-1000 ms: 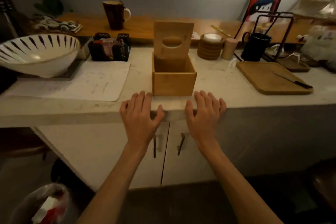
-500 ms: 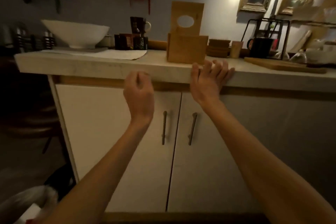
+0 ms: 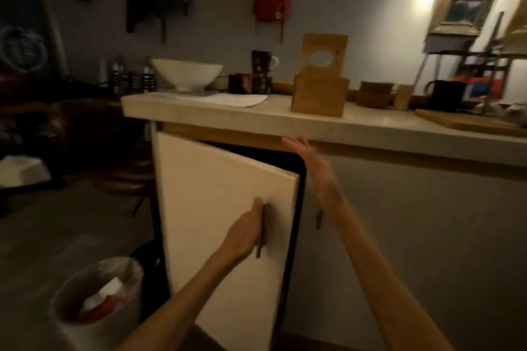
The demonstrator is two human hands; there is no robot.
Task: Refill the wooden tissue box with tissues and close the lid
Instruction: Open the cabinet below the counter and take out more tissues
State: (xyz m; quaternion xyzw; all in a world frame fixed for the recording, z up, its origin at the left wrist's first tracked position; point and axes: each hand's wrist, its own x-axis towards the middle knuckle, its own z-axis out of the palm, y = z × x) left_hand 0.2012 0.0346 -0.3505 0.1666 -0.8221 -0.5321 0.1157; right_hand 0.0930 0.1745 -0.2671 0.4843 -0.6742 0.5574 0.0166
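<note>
The wooden tissue box (image 3: 319, 97) stands on the pale countertop (image 3: 356, 125), its lid (image 3: 325, 51) with an oval hole hinged upright at the back. Below the counter, my left hand (image 3: 246, 232) is shut on the dark bar handle (image 3: 262, 232) of the left cabinet door (image 3: 225, 208), which stands partly swung out. The cabinet inside is dark and I see nothing in it. My right hand (image 3: 305, 157) hangs open with fingers apart just under the counter's edge, beside the door gap. No tissues are in view.
A lined trash bin (image 3: 97, 299) stands on the floor at lower left. The right cabinet door (image 3: 399, 236) is shut. On the counter sit a white bowl (image 3: 186, 72), mugs, stacked coasters (image 3: 375, 94), a black mug (image 3: 446, 94) and a cutting board (image 3: 467, 120).
My view dropped from above the counter to cabinet height. My left hand left the counter edge, took the left door's handle and pulled the door partly out. My right hand came off the edge.
</note>
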